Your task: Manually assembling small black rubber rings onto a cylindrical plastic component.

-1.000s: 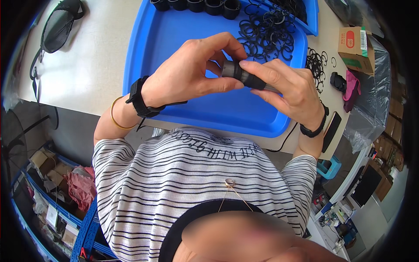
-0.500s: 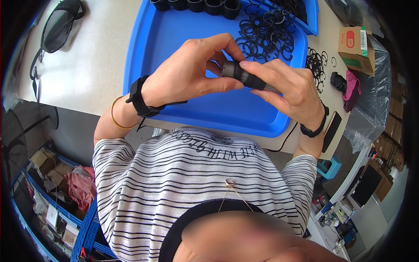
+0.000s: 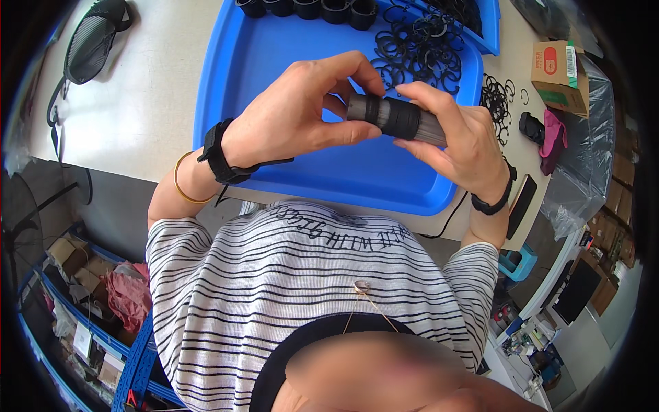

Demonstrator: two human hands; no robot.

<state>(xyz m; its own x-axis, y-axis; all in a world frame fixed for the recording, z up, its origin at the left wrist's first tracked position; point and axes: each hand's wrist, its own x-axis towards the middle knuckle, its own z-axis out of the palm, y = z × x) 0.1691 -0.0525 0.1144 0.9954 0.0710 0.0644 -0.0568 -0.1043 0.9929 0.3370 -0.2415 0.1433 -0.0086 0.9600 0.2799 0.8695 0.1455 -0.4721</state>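
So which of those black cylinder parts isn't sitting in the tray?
The grey-ended black cylinder held between the left hand and right hand above the blue tray; the other black cylinders stand along the tray's far edge.

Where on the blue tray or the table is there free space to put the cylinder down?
The blue tray is bare on its left and middle, below the row of black sleeves. Its upper right is crowded with black rings. The white table is bare between the tray and the dark glasses.
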